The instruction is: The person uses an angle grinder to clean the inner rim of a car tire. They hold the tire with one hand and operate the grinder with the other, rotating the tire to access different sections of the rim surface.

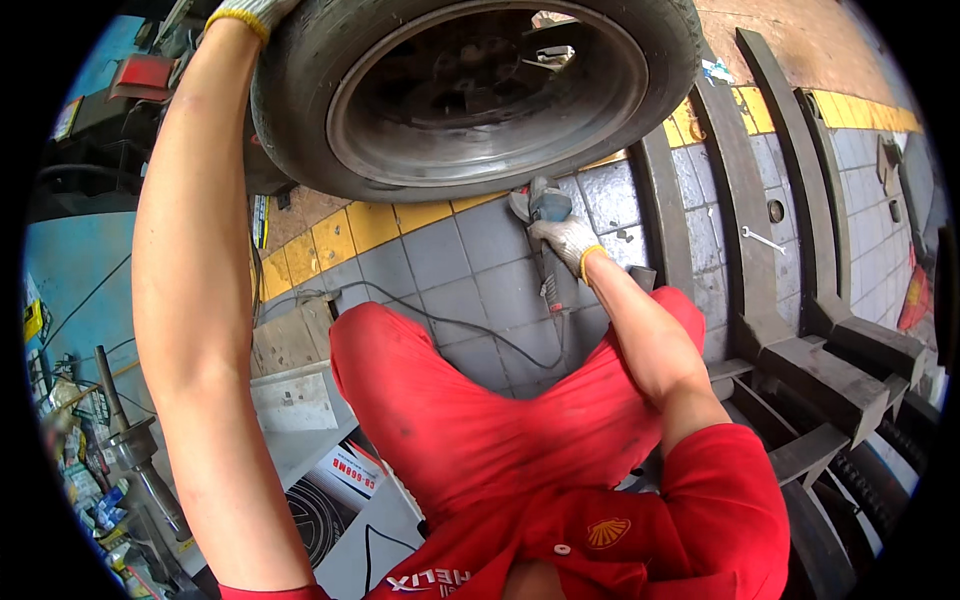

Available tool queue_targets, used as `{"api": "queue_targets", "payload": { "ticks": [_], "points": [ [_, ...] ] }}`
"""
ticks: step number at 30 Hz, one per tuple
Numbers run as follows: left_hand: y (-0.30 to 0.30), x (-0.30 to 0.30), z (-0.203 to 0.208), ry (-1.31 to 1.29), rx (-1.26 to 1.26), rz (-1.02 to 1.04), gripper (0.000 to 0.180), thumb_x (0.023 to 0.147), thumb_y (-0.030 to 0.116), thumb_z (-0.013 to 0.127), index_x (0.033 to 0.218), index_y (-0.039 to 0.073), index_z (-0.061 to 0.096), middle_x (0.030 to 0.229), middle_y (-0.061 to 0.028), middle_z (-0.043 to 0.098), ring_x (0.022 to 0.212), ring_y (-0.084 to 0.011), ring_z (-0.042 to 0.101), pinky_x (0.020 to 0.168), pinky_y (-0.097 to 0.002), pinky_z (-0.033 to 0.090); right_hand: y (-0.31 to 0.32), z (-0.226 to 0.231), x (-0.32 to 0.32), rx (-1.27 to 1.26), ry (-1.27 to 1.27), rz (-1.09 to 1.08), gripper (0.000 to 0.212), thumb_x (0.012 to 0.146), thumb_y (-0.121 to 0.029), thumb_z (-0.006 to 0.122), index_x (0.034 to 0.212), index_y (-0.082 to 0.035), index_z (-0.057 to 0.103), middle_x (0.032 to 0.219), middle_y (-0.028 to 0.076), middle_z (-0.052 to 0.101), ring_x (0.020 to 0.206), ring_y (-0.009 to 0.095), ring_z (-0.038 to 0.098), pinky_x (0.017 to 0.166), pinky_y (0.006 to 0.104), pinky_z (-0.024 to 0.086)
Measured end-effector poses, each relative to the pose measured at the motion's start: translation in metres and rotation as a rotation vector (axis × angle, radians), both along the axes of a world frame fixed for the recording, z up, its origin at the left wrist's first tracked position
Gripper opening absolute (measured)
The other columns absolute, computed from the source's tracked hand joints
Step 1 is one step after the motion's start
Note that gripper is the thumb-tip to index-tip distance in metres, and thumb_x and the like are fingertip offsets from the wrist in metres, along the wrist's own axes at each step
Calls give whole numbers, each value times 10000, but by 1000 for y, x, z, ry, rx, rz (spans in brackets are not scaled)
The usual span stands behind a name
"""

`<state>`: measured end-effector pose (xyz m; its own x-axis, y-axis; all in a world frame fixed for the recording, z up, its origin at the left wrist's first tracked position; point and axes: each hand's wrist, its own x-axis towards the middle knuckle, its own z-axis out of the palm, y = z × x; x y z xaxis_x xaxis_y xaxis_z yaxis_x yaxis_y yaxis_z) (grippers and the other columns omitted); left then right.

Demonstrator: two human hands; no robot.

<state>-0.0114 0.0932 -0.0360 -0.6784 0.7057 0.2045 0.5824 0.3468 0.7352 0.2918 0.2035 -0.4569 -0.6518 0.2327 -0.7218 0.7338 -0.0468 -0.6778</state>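
Note:
A large wheel with a black tyre (290, 110) and a dull metal rim (400, 165) stands in front of me, leaning so its hollow side faces me. My left hand (256, 10), in a white knitted glove with a yellow cuff, is at the tyre's upper left edge; its fingers are cut off by the picture's edge. My right hand (570, 243), gloved alike, is closed around an angle grinder (549, 203) just below the tyre's lower edge. The grinder's disc (519, 206) is close to the rubber; whether they touch I cannot tell.
A dark power cord (470, 325) curves over the grey tiled floor (435, 255). Heavy steel beams (735, 180) stand on the right, with a spanner (763, 239) by them. A metal shaft tool (135, 445) and clutter lie at left; a printed box (345, 475) is beside my leg.

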Motion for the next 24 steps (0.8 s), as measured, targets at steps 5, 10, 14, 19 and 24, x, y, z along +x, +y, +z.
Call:
{"api": "queue_targets", "payload": {
  "ticks": [5, 10, 14, 19, 24],
  "points": [
    [1, -1, -4, -34, 51, -78, 491, 1101, 344, 655, 1439, -12, 681, 1364, -92, 736, 1233, -150, 659, 1119, -291, 482, -1, 5, 5, 144, 84, 221, 642, 741, -448, 801, 1062, 105, 753, 956, 256, 761, 923, 333, 747, 833, 428, 575],
    [-3, -1, -4, -54, 45, -65, 499, 1096, 359, 668, 1422, -18, 690, 1357, -86, 742, 1208, -147, 671, 1097, -287, 493, -23, 31, -2, 230, -50, 376, 777, 706, -463, 803, 1276, 57, 712, 1264, 318, 732, 1211, 435, 717, 1009, 456, 562],
    [-7, 22, 10, 255, -41, 219, 426, 1045, 390, 718, 1262, 33, 799, 1135, -84, 823, 1057, -143, 722, 984, -310, 543, -60, 43, -14, 256, -41, 523, 773, 738, -419, 794, 1361, 23, 677, 1332, 300, 714, 1267, 413, 695, 1059, 444, 559],
    [1, 45, -1, 622, -121, 550, 513, 1050, 526, 627, 1021, 44, 799, 952, -231, 760, 959, -403, 733, 891, -436, 544, -77, 41, -22, 267, -10, 589, 658, 723, -391, 801, 1240, 14, 754, 1230, 290, 756, 1188, 423, 727, 1005, 457, 583],
    [-41, 63, -12, 739, 241, 475, 463, 1058, 464, 648, 1173, 36, 784, 1178, -268, 754, 1174, -364, 717, 1054, -486, 509, -113, 40, -30, 265, 66, 645, 655, 736, -381, 789, 1273, -7, 746, 1252, 274, 756, 1204, 410, 727, 1031, 466, 580]
  ]
}}
